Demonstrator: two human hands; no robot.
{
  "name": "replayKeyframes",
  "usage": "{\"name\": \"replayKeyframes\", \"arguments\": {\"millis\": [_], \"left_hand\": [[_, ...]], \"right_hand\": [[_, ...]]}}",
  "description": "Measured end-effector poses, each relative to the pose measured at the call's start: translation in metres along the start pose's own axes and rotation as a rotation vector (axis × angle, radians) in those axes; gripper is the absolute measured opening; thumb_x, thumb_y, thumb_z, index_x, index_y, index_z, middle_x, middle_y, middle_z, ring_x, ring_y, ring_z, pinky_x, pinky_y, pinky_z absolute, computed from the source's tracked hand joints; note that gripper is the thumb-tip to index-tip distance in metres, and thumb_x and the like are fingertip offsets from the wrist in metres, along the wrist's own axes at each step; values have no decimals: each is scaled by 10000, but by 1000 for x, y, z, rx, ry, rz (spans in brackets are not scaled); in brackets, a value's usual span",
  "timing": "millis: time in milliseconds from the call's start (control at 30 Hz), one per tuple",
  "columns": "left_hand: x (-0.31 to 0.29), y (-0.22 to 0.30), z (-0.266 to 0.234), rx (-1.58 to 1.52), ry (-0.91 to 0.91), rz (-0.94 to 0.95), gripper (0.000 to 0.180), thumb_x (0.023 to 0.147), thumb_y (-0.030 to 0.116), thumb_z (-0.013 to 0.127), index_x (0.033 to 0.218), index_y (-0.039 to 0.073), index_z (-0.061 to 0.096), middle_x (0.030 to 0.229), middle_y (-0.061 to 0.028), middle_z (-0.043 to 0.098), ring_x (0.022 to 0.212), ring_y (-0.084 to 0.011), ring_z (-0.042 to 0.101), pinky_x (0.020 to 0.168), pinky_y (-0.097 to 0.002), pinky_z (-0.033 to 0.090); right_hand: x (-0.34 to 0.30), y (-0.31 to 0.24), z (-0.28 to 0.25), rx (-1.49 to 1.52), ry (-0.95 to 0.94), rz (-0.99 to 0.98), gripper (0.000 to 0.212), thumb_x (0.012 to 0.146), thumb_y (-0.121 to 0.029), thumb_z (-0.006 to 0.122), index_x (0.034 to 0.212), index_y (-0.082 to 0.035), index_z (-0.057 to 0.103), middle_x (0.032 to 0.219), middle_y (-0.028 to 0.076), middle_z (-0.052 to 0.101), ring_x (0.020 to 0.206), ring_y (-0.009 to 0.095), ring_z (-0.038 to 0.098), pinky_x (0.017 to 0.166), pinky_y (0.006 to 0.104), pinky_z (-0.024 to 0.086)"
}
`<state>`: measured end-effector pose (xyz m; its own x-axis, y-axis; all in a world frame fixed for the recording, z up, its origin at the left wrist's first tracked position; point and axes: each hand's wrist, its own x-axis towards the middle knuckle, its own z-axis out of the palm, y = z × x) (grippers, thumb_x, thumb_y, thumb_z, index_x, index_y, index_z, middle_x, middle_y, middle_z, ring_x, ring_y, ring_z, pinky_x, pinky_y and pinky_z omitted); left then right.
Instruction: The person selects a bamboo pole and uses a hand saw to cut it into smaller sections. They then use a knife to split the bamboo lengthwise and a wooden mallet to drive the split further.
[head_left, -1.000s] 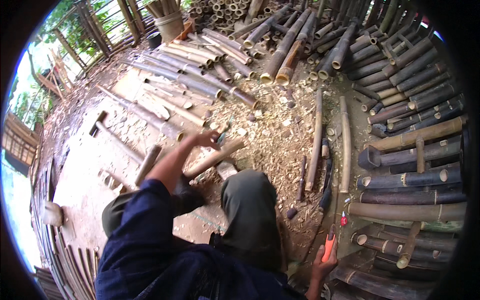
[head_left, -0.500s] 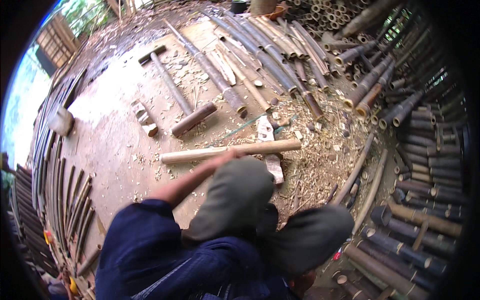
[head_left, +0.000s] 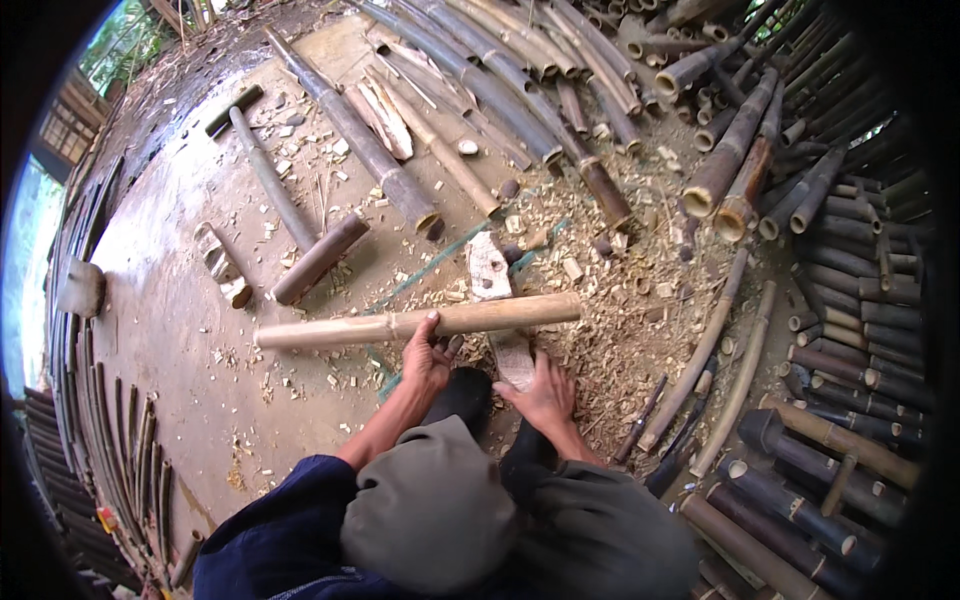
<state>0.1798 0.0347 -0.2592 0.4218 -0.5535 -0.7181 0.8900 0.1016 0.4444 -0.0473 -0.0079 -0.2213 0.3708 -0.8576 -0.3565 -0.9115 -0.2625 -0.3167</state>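
From my remote seat, I see the left hand (head_left: 428, 362) gripping the pale bamboo pole (head_left: 470, 317) near its middle, across the chipped wooden block (head_left: 488, 265). The right hand (head_left: 547, 395) is loosely open beside the block's near end. I judge the pole's surface largely stripped; dark bamboo poles (head_left: 375, 160) beyond look unworked. What finishing remains on this one I can't tell.

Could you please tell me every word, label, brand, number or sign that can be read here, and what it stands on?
No text can be read anywhere in this view.
The pale tan, round bamboo length in the left hand: no lettering shows.
The small red-and-yellow object at the lower left: too small to tell whether it is printed.
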Motion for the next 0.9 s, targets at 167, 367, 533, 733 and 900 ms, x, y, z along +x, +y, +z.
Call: {"name": "replayKeyframes", "arguments": {"millis": [167, 367, 533, 733, 900], "left_hand": [[-52, 76, 33, 372, -163, 174, 605, 850, 327, 795, 1290, 10, 525, 1169, -138, 617, 1075, -278, 653, 860, -482, 622], [-41, 129, 82, 953, -444, 121, 522, 821, 293, 799, 1137, -85, 628, 1015, -176, 711, 883, -281, 737, 705, -431, 636], [-3, 28, 65, 1311, -627, -156, 453, 797, 240, 799, 1111, -66, 684, 967, -145, 734, 861, -244, 731, 704, -391, 624], [22, -37, 52, 1491, -628, -154, 466, 779, 303, 890, 1004, -74, 736, 885, -127, 759, 752, -242, 749, 625, -388, 628], [29, -26, 56, 1441, -702, -184, 379, 788, 239, 891, 983, -53, 748, 881, -139, 765, 740, -237, 757, 619, -368, 621]], "right_hand": [[26, 35, 30, 195, -82, -71, 1048, 749, -373, 874, 1577, -1, 351, 1437, 252, 554, 1310, 438, 521, 1161, 583, 346], [112, 74, -58, 28, -40, -108, 936, 753, 32, 754, 1606, -143, 411, 1506, 112, 533, 1334, 324, 435, 1144, 560, 324], [140, 69, -87, -148, -79, -245, 938, 715, 66, 735, 1577, -209, 488, 1508, 92, 499, 1331, 315, 435, 1171, 520, 300], [42, 76, -48, 139, 682, -54, 626, 932, -225, 695, 1513, -109, 489, 1357, 234, 578, 1265, 445, 536, 1083, 518, 434], [-88, 120, 16, 150, 468, 644, 415, 921, -352, 704, 1231, -83, 645, 1126, 188, 700, 1073, 431, 660, 900, 541, 508]]}}
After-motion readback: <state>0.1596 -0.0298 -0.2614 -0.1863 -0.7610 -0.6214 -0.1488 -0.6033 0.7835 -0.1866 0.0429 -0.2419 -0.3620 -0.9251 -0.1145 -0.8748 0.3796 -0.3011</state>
